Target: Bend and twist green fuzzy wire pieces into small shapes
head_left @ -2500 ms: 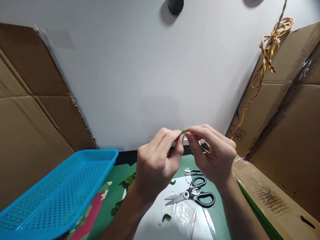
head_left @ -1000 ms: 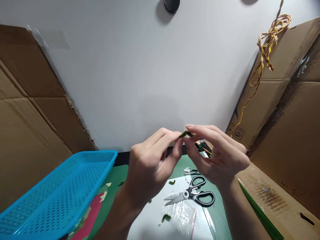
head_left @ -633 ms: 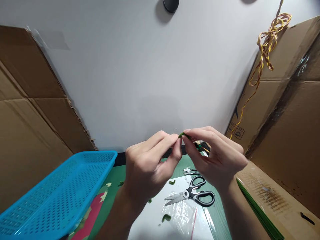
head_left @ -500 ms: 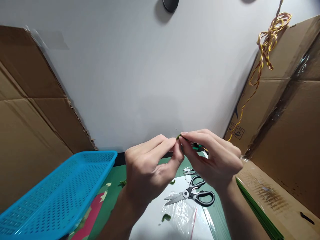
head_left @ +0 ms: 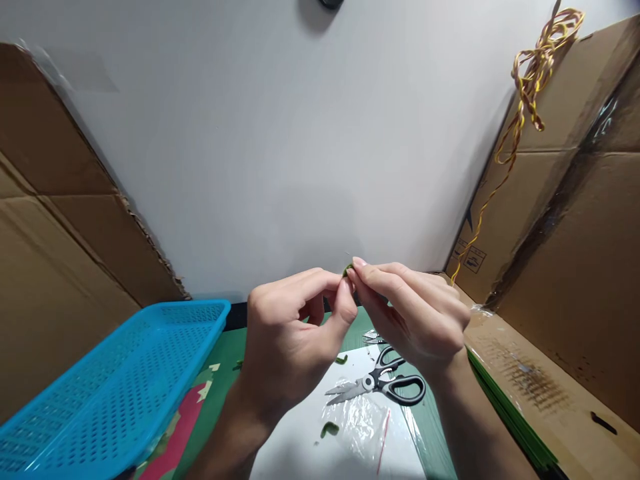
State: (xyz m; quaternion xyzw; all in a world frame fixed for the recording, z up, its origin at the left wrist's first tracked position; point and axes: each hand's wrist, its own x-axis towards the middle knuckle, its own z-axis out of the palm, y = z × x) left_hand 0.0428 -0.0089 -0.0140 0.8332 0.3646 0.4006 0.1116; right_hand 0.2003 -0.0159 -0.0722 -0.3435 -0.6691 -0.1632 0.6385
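Note:
A small bent piece of green pipe cleaner (head_left: 348, 269) is pinched between the fingertips of both hands, above the work surface. My left hand (head_left: 295, 333) holds its lower left end between thumb and index finger. On the other end, the thumb and fingers of my right hand (head_left: 415, 313) are closed, and they cover much of the piece. Below the hands, another curled green piece (head_left: 329, 429) lies on a white sheet (head_left: 290, 447), with a smaller curled one (head_left: 341, 359) farther back. Black-and-grey scissors (head_left: 383, 383) rest there with their blades pointing left.
A blue perforated basket (head_left: 115, 373) stands at the left. Beneath the scissors lies a clear plastic bag (head_left: 360, 427) with a red strip. Long green stems (head_left: 510, 407) lie beside my right forearm. Cardboard walls flank both sides; twisted yellow wire (head_left: 537, 80) hangs at the right.
Both hands have shifted slightly left in the view, still pinching the green piece. My left thumb and fingers have changed position a little, and more of the piece shows. The view has tilted slightly.

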